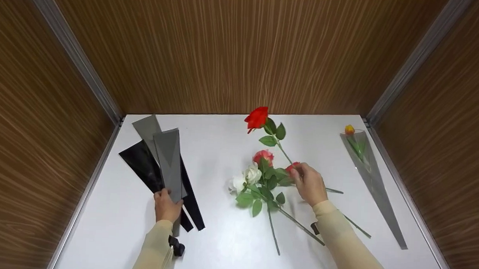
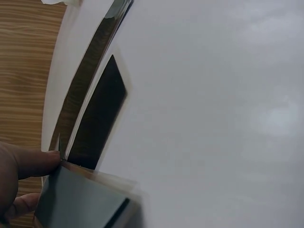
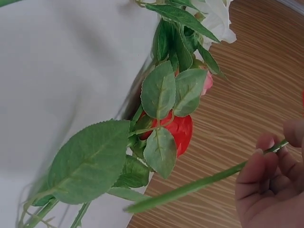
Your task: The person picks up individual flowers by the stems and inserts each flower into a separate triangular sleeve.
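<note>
My right hand [image 1: 310, 185] pinches the green stem [image 3: 199, 186] of a red rose [image 1: 257, 118], whose bloom and leaves rise toward the back wall. Beneath it lies a bunch with white roses [image 1: 253, 174], a pink rose [image 1: 264, 156] and another red bloom [image 3: 179, 133], their leaves overlapping. At the left, my left hand [image 1: 167, 207] grips a grey flower sleeve [image 1: 168, 156] near its narrow half, thumb along the edge in the left wrist view. Black sleeves [image 1: 142, 163] and a lighter grey one [image 1: 147, 127] fan out under and beside it.
On the far right, a yellow-orange tulip [image 1: 349, 129] lies inside a translucent grey sleeve [image 1: 381, 195]. Loose stems [image 1: 300, 224] spread toward the front of the white table [image 1: 215, 249]. Wood-grain panels [image 1: 242, 51] enclose the back and both sides.
</note>
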`<state>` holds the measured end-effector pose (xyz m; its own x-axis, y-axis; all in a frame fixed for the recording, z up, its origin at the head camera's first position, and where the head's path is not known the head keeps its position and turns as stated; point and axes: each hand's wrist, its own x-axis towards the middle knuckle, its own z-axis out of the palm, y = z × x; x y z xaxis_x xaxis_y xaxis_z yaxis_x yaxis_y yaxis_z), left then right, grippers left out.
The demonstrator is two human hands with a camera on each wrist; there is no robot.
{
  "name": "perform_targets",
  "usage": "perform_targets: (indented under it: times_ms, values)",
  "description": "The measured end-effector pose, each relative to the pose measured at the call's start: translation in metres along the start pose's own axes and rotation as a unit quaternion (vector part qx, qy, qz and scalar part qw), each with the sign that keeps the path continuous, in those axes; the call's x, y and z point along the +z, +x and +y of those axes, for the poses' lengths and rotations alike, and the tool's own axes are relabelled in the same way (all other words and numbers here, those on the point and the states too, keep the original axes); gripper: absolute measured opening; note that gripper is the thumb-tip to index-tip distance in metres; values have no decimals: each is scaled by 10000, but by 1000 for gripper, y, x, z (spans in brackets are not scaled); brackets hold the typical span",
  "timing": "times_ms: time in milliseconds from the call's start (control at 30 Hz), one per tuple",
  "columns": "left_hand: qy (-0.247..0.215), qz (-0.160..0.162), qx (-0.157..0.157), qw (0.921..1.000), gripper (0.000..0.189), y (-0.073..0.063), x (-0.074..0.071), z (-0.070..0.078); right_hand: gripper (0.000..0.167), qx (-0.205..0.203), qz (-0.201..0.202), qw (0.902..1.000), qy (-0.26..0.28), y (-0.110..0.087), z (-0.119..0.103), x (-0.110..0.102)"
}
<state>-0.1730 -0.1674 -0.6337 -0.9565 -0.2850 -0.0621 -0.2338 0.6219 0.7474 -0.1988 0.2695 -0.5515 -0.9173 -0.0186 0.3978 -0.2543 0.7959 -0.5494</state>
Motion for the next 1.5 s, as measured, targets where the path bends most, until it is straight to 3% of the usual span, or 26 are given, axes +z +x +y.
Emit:
perform_targets:
  times_ms: [300, 533, 733, 867, 967, 1100, 1500]
  values:
    - [-111, 25, -92, 9999, 64, -3, 0, -4, 15, -43, 158, 9998, 127, -2, 0, 0]
    - [-231, -55, 77, 9997, 71, -4, 0, -10, 7, -174, 619, 9966, 514, -2, 0, -1]
    - [-333, -150, 143, 9992, 61, -4, -1, -13, 18, -155, 781, 9945, 680, -1, 0, -4]
    - [-408, -159, 187, 9989, 52, -5, -1, -13, 11, 208, 633, 9949, 753, -2, -1, -7]
    - [-443, -79, 227, 9987, 49, -4, -1, -11, 19, 470, 554, 9947, 732, -3, -2, -9]
    - [-507, 61, 268, 9983, 45, -3, -1, -9, 28, 449, 708, 9940, 696, -3, -2, -11]
    - [-368, 419, 192, 9983, 41, -3, -3, -10, 22, 193, 1008, 9928, 614, -2, 1, -14]
